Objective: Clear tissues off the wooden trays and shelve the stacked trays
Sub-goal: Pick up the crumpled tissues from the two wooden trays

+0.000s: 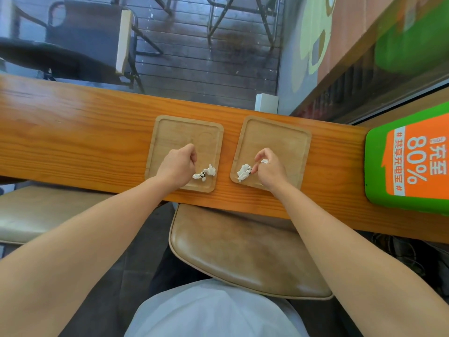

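Observation:
Two pale wooden trays lie side by side on a long orange-brown counter. On the left tray (187,132) rests my left hand (178,166), fingers curled shut, with a crumpled white tissue (205,173) just to its right on the tray. My right hand (267,169) is over the right tray (274,137). A small bit of white tissue (264,161) shows inside its fingers, and its fingertips touch a larger crumpled tissue (244,172) at the tray's near left corner.
The wooden counter (73,132) runs left to right. A green and orange charging station (408,164) stands at its right end. A tan padded stool (243,254) sits below the counter's near edge, another (36,212) to the left. A glass window lies beyond.

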Demonstrator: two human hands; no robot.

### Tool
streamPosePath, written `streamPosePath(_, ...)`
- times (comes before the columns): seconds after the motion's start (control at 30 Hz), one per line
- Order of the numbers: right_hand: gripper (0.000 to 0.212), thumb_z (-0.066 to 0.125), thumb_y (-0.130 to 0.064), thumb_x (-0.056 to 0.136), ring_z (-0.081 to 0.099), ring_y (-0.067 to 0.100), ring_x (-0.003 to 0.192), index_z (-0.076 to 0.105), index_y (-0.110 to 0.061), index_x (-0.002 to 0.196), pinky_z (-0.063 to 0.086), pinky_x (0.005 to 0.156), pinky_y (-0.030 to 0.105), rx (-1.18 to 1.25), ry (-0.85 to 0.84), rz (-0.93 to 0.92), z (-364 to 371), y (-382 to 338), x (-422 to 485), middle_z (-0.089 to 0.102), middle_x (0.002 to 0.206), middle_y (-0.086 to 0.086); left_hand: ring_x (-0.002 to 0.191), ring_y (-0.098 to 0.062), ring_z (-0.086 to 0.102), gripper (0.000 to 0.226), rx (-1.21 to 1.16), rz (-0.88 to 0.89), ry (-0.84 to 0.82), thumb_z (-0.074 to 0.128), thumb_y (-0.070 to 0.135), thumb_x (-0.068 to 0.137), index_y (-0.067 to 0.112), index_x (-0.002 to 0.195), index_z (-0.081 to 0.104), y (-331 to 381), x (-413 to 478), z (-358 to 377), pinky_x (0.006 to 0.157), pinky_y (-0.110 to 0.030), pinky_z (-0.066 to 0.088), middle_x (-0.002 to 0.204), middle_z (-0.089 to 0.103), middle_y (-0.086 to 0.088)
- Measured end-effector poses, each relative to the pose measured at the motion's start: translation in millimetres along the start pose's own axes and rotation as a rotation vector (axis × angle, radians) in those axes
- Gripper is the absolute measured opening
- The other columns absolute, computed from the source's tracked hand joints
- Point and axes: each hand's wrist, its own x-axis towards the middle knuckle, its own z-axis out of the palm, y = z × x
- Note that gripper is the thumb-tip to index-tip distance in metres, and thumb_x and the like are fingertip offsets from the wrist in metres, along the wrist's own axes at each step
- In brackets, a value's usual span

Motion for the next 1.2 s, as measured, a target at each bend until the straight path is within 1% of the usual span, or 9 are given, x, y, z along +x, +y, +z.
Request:
streamPosePath(0.13, 0.024, 0.038, -0.025, 0.096, 0.059, 0.024, 0.087, 0.061, -0.020, 0.089, 0.041, 0.062, 0.032, -0.113, -0.032, -0.118, 0.8, 3.5, -0.2, 0.067, 0.086, 0.004, 0.073, -0.026, 0.060, 0.014, 0.081, 0.048, -0.012, 0.042, 0.016, 0.092, 0.018, 0.090, 0.055, 5.9, 0.7, 6.5, 0.063, -0.043, 0.053, 0.078, 0.062, 0.000)
streamPosePath(0.23, 0.048, 0.033, -0.044, 0.102, 0.055, 0.013, 0.072, 0.065, -0.013, 0.084, 0.036, 0.058, 0.027, -0.216, -0.042, -0.188, 1.3, 8.3, 0.6, 0.064, 0.076, -0.004, 0.078, -0.022, 0.056, 0.014, 0.185, 0.136, -0.037, 0.052, 0.030, 0.093, 0.020, 0.103, 0.053, 8.3, 2.4, 16.8, 0.065, -0.038, 0.049, 0.086, 0.056, 0.003)
streamPosePath(0.4, 0.024, 0.037, -0.017, 0.102, 0.060, 0.021, 0.080, 0.056, -0.017, 0.117, 0.048, 0.063, 0.033, -0.288, -0.039, -0.184, 3.6, 17.6, 5.1, 0.065, 0.100, 0.010, 0.082, -0.022, 0.059, 0.028, 0.264, 0.188, -0.059, 0.057, 0.038, 0.095, 0.025, 0.120, 0.054, 12.6, 4.0, 31.1, 0.066, -0.036, 0.050, 0.103, 0.052, 0.003)
streamPosePath(0.53, 0.037, 0.054, -0.024, 0.097, 0.056, 0.023, 0.096, 0.046, -0.030, 0.132, 0.050, 0.083, 0.041, -0.415, -0.123, -0.256, 11.2, 21.5, 7.1, 0.057, 0.117, 0.006, 0.087, -0.028, 0.061, 0.024, 0.319, 0.165, -0.085, 0.059, 0.030, 0.096, 0.024, 0.119, 0.057, 13.6, 5.2, 36.8, 0.068, -0.040, 0.053, 0.112, 0.055, -0.004)
streamPosePath(0.63, 0.037, 0.062, -0.037, 0.090, 0.054, 0.028, 0.094, 0.046, -0.036, 0.124, 0.050, 0.082, 0.045, -0.456, -0.121, -0.250, 18.4, 25.6, 6.5, 0.053, 0.105, 0.005, 0.092, -0.030, 0.060, 0.021, 0.323, 0.135, -0.092, 0.056, 0.023, 0.097, 0.022, 0.118, 0.059, 12.3, 7.3, 38.5, 0.071, -0.040, 0.051, 0.113, 0.057, -0.005)
streamPosePath(0.77, 0.018, 0.060, -0.037, 0.092, 0.054, 0.028, 0.084, 0.049, -0.024, 0.098, 0.048, 0.070, 0.039, -0.518, -0.065, -0.276, 22.7, 25.1, 5.9, 0.050, 0.094, 0.004, 0.098, -0.031, 0.060, 0.022, 0.289, 0.121, -0.102, 0.049, 0.026, 0.100, 0.017, 0.118, 0.060, 9.9, 8.1, 35.6, 0.079, -0.045, 0.053, 0.112, 0.058, -0.006)
streamPosePath(0.97, 0.038, 0.041, -0.040, 0.100, 0.051, 0.023, 0.072, 0.043, -0.022, 0.067, 0.034, 0.058, 0.033, -0.452, -0.019, -0.208, 11.6, 24.0, 1.5, 0.053, 0.076, 0.003, 0.082, -0.028, 0.053, 0.027, 0.118, 0.029, 0.032, 0.037, 0.031, 0.105, 0.010, 0.093, 0.049, 0.6, 6.8, 17.2, 0.066, -0.042, 0.042, 0.086, 0.057, -0.006)
streamPosePath(1.07, 0.042, 0.037, -0.035, 0.103, 0.050, 0.023, 0.069, 0.043, -0.022, 0.063, 0.030, 0.054, 0.032, -0.400, 0.017, -0.147, 3.0, 24.4, -2.1, 0.050, 0.069, 0.001, 0.073, -0.029, 0.053, 0.036, 0.003, -0.088, 0.080, 0.036, 0.036, 0.105, 0.014, 0.078, 0.043, -5.2, 4.9, 4.9, 0.056, -0.038, 0.035, 0.074, 0.052, -0.004)
streamPosePath(1.2, 0.037, 0.039, -0.029, 0.102, 0.055, 0.028, 0.075, 0.049, -0.016, 0.069, 0.039, 0.062, 0.035, -0.383, 0.037, -0.109, -4.2, 24.4, -6.8, 0.060, 0.080, 0.009, 0.072, -0.017, 0.059, 0.021, -0.105, -0.205, 0.102, 0.039, 0.018, 0.104, 0.007, 0.095, 0.055, -15.6, -0.3, -6.1, 0.054, -0.029, 0.040, 0.093, 0.068, -0.013)
